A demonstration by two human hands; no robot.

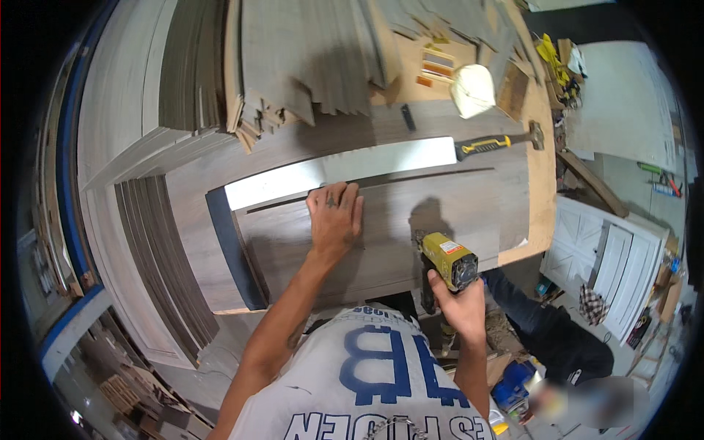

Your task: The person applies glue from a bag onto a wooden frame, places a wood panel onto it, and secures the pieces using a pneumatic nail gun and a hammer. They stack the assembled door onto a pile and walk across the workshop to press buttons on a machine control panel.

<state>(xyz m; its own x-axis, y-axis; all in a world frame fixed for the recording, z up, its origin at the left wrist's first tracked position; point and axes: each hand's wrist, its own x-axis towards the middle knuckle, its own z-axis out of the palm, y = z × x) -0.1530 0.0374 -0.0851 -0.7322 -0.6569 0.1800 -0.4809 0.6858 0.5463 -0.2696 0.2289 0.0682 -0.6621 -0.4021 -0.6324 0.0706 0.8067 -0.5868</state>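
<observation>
My right hand [460, 304] grips a yellow-green and black nail gun [449, 257], its nose over the near part of a grey wood-grain panel [381, 227]. My left hand [335, 218] rests on the same panel with fingers curled at a thin dark line that runs along it; whatever lies under the fingertips is hidden. Just beyond those fingers stretches a long, bright whitish strip [396, 156]. At its right end lies a hammer [488, 145] with a black and yellow handle. A dark blue-black strip [236, 246] crosses the panel's left end.
Stacked grey boards [293, 51] cover the far side, with more boards [158, 249] at left. A cream-white lump [473, 90] and a small black piece [408, 116] lie beyond the strip. Another person in dark clothes [565, 334] is at lower right, near white panelled doors [605, 257].
</observation>
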